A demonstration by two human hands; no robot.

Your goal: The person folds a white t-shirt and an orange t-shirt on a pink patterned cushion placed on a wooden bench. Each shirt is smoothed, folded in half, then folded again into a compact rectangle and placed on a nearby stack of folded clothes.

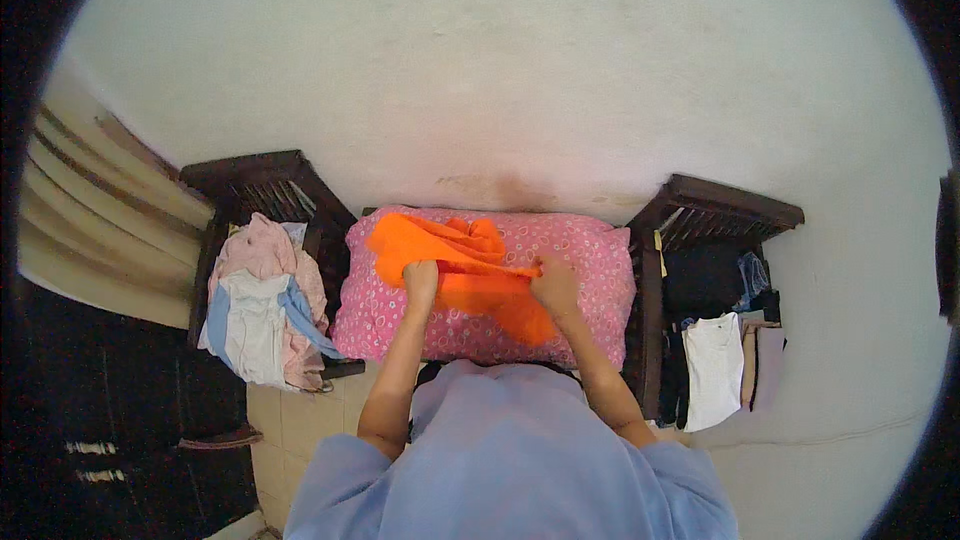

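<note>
An orange cloth [480, 289], perhaps a garment, is stretched between my two hands above a pink patterned cushion [600, 300]. My left hand [421, 281] grips it near its middle left, with loose folds rising beyond the knuckles. On the other side my right hand [553, 285], slightly blurred, pinches the cloth's edge, and a blurred part hangs down beside it. Whether the cloth touches the cushion is hard to tell.
Dark wooden racks flank the cushion. The left one [244, 163] holds a heap of pink, white and blue clothes [259, 315]. Dark clothes and a white shirt [712, 367] lie on the right one [735, 202]. Behind is a pale wall [510, 75]; a beige curtain [105, 217] hangs left.
</note>
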